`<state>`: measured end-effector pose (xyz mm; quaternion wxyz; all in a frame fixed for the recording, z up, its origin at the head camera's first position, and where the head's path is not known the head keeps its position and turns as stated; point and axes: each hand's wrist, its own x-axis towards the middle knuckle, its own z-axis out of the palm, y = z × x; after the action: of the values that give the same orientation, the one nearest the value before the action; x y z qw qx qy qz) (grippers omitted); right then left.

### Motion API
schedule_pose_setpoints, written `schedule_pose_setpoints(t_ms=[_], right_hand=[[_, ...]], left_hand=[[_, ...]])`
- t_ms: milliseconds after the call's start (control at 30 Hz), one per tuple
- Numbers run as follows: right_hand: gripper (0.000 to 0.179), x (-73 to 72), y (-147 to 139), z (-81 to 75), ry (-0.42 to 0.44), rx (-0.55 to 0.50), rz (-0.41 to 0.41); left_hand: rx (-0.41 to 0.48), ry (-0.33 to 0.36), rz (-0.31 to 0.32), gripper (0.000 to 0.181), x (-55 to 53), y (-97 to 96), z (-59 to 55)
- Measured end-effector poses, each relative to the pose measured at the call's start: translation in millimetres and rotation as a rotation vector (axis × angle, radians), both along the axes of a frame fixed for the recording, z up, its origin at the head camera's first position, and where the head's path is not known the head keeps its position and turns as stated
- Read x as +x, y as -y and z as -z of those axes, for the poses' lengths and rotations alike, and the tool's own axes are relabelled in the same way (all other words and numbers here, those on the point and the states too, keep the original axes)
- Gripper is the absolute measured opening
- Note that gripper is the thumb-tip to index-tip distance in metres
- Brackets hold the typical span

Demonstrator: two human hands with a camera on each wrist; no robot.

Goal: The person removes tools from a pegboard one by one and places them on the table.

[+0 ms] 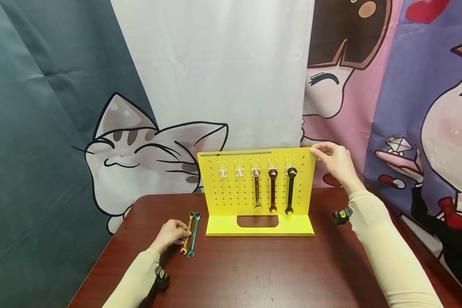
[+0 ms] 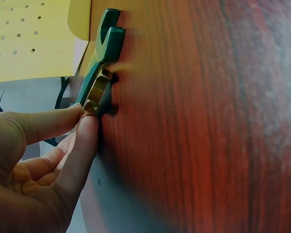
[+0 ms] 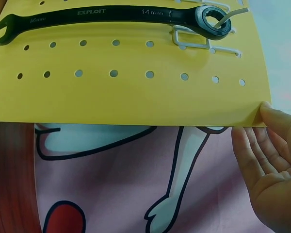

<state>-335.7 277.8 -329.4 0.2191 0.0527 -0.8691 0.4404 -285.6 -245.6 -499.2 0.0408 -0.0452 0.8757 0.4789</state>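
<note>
On the table's left side my left hand (image 1: pixel 172 235) pinches a gold wrench (image 1: pixel 186 235) between thumb and finger; its end (image 2: pixel 98 90) shows past the fingertips in the left wrist view. Right beside it lies a green wrench (image 1: pixel 194 235). My right hand (image 1: pixel 339 164) grips the top right corner of a yellow pegboard (image 1: pixel 235 192), thumb in front and fingers behind. Three wrenches hang from the board's hooks: a silver-toned one (image 1: pixel 256 188), a dark red one (image 1: pixel 273 192) and a black one (image 1: pixel 291 190), which reads 14mm in the right wrist view.
Two white hooks, the far left one (image 1: pixel 223 170) and its neighbour (image 1: pixel 239 168), hold nothing. The board's base (image 1: pixel 219 229) stands on the brown wooden table (image 1: pixel 254 273). A printed cartoon curtain (image 1: pixel 215 64) hangs behind the table.
</note>
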Motion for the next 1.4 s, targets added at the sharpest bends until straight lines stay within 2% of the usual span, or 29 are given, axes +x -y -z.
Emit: schedule_pose_setpoints(t_ms=[333,667,1000,1400], right_hand=[[0.045,0.8,0.0,-0.9,0.003,0.002,-0.004],[0.045,-1.1,-0.8,-4.0,-0.010,-0.001,-0.004],[0.045,0.5,0.6,-1.5,0.006,-0.003,-0.016],[0.043,-0.1,1.0,-1.6,-0.006,0.013,-0.006]], left_hand=[[0.012,-0.005,0.001,0.016,1.1,-1.9,0.0],[-0.006,-0.009,-0.004,0.016,-3.7,-3.6,-1.5],[-0.012,-0.011,0.017,0.018,0.8,-4.2,-2.6],[-0.031,-0.032,-0.001,0.015,-0.7,-5.3,0.2]])
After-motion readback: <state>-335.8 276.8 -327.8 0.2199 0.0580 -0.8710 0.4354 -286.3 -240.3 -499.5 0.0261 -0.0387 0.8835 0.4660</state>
